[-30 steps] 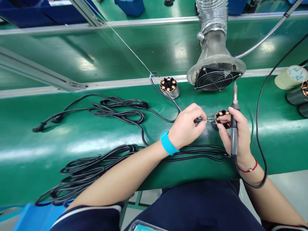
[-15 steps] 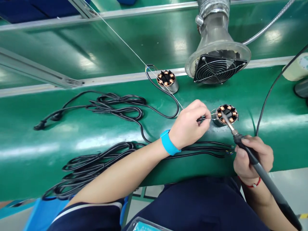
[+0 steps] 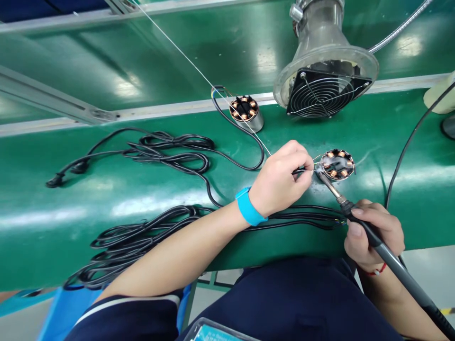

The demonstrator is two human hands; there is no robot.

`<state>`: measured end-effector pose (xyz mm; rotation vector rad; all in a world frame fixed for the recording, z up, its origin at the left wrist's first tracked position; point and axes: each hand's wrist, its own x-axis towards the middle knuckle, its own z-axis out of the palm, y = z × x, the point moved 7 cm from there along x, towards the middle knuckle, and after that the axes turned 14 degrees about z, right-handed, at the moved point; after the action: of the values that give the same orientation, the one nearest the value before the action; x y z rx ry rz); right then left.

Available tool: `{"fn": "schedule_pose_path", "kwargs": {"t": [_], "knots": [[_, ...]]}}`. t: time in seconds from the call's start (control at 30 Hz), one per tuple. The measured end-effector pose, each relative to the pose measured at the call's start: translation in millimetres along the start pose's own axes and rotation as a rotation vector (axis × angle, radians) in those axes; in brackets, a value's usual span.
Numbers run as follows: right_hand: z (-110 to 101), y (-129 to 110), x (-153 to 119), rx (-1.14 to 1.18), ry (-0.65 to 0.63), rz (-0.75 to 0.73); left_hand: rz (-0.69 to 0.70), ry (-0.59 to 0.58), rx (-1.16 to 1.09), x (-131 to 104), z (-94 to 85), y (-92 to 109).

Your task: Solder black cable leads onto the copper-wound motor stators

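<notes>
My left hand [image 3: 286,180], with a blue wristband, pinches a black cable end and a thin solder wire [image 3: 199,71] just left of a round motor stator [image 3: 341,166] with copper coils. My right hand [image 3: 373,232] grips a soldering iron [image 3: 386,255] like a pen. The iron's tip touches or nearly touches the wires at the stator's left edge, and pale smoke drifts over the coils. A second stator [image 3: 253,122], wired to a black cable, stands farther back on the green bench [image 3: 159,189].
A fume extractor with a fan grille [image 3: 322,97] hangs behind the near stator. Bundled black cables [image 3: 124,246] lie at the left, with plugs [image 3: 56,180] at one end. Several cable ends lie below my left hand. A pale roll [image 3: 439,97] stands at the right.
The iron's tip has moved left, from over the stator's coils to the wires at its edge. Smoke now shows above the stator. My left hand keeps its pinch.
</notes>
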<state>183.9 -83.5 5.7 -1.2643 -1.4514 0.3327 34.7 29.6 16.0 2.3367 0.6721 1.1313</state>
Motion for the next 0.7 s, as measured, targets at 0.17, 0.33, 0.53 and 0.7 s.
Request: {"fn": "schedule_pose_path", "kwargs": {"t": [0.17, 0.33, 0.53, 0.7], "knots": [[0, 1, -1, -0.008, -0.017, 0.002, -0.009, -0.012, 0.010, 0, 0.3, -1], [-1, -1, 0, -0.012, -0.014, -0.024, -0.001, -0.004, 0.003, 0, -0.2, 0], [1, 1, 3, -0.130, 0.013, 0.009, 0.029, 0.014, 0.013, 1, -0.6, 2], [6, 9, 9, -0.106, -0.020, 0.118, 0.043, 0.010, 0.031, 1, -0.1, 2]]}}
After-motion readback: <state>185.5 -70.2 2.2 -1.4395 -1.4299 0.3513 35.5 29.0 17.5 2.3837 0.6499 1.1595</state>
